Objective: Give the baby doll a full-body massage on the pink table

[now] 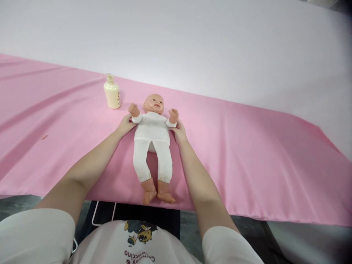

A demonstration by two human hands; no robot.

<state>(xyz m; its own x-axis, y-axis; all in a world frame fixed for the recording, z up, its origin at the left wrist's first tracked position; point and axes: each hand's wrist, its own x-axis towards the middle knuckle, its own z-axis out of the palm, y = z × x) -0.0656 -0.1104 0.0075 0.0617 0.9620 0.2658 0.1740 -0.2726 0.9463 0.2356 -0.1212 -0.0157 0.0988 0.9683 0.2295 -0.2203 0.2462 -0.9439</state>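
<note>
Lying face-up on the pink cloth (247,154) near its front edge: a doll (153,143), bottle (112,92) just beyond its shoulder. Left hand (125,125) and right hand (180,132) pressed against the torso sides under the arms, fingers apart, not clamped. Probably light, soft-bodied with hard head and limbs; best gripped round the torso.

surface: pink sheet (247,154) | on it: doll (152,135), lotion bottle (112,92)
</note>
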